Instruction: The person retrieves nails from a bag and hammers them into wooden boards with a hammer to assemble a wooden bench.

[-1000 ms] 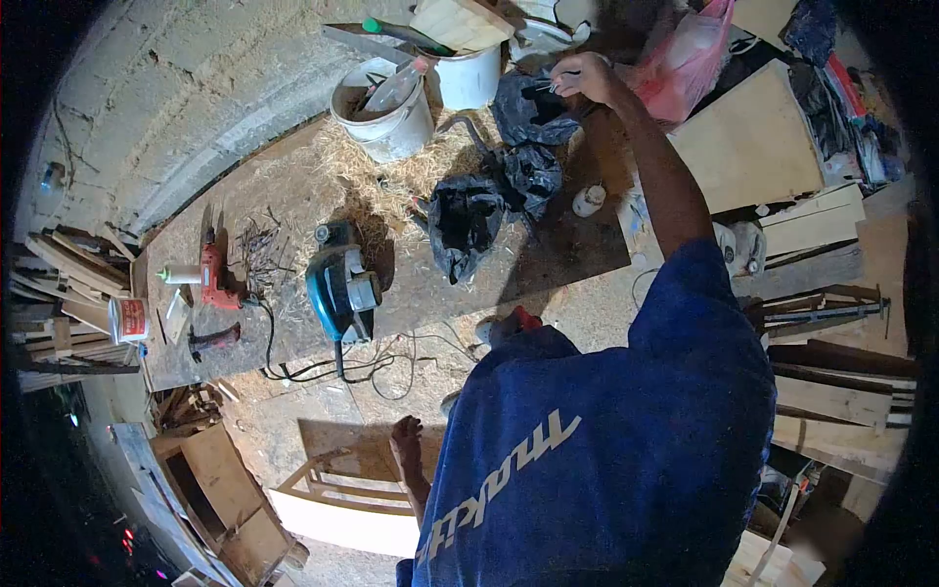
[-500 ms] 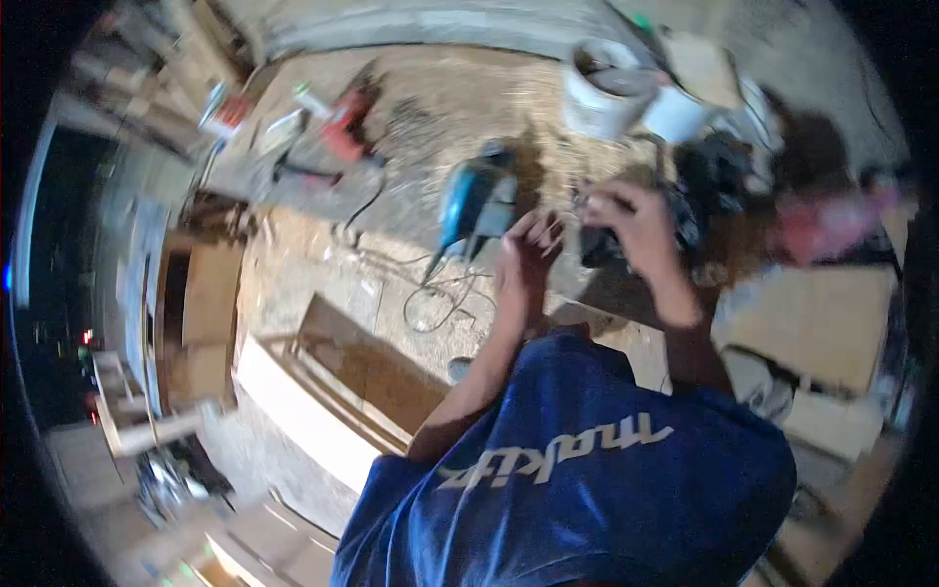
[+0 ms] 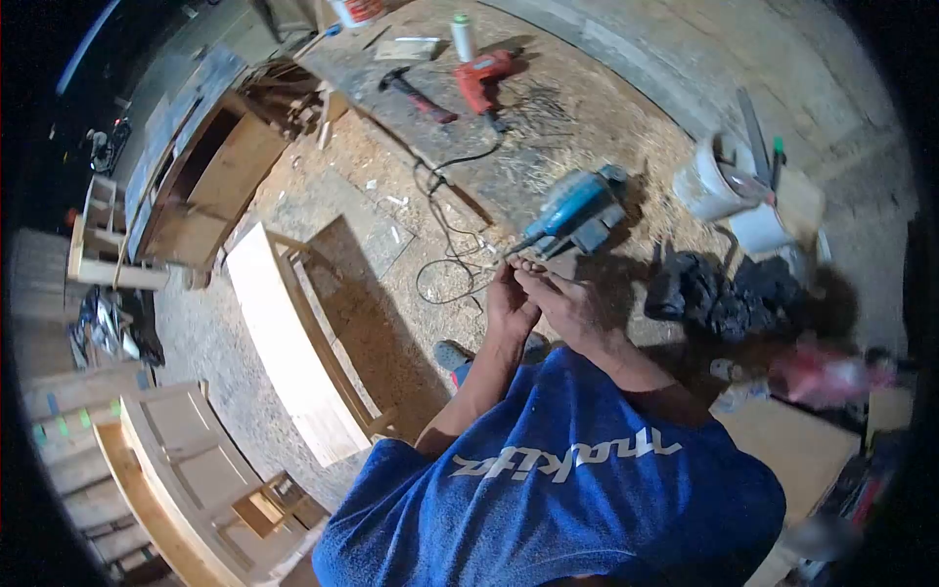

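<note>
My left hand (image 3: 511, 308) and my right hand (image 3: 572, 308) are together in front of my chest, fingers curled and fingertips meeting. Whatever they pinch, if anything, is too small or hidden to make out. Just beyond them a blue electric planer (image 3: 575, 207) lies on the dusty workbench (image 3: 611, 103), apart from my fingers as far as I can see. A thin black cord (image 3: 452, 256) hangs in loops to the left of my hands.
On the bench lie a red drill (image 3: 479, 80), a hammer (image 3: 419, 96) and a white bottle (image 3: 463, 37). A white bucket (image 3: 706, 186) and black plastic bags (image 3: 719, 293) are to the right. A long wooden frame (image 3: 293, 352) stands at left over shavings.
My hands were apart, the right one raised near the black bags; now they have come together by the planer. The view has turned and become sharper.
</note>
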